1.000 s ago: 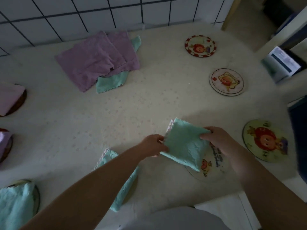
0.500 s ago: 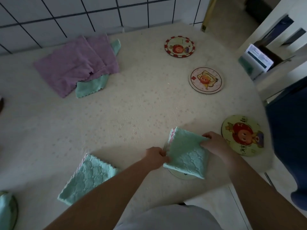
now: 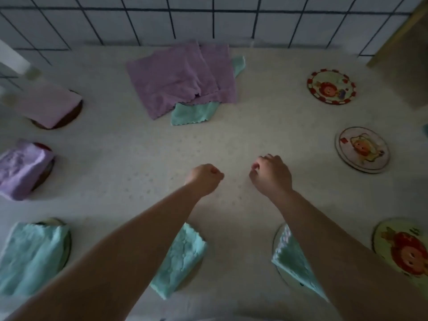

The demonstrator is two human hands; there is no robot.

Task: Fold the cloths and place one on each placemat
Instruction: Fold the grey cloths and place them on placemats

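Both my hands hang over the middle of the pale surface [image 3: 139, 163], empty: my left hand [image 3: 203, 178] is curled into a loose fist, and my right hand [image 3: 271, 174] has its fingers bent inward, grasping nothing. Under my right forearm a folded mint cloth [image 3: 291, 262] lies on a round placemat [image 3: 276, 237]. Under my left forearm another folded mint cloth [image 3: 180, 258] lies on a mat I can barely see. At the left edge three more mats carry folded cloths. Near the tiled wall [image 3: 208, 17] sits a heap of unfolded purple cloths [image 3: 180, 77] over a mint one [image 3: 192, 113]. Three cartoon placemats on the right are bare [image 3: 331, 89] [image 3: 362, 149] [image 3: 403, 251].
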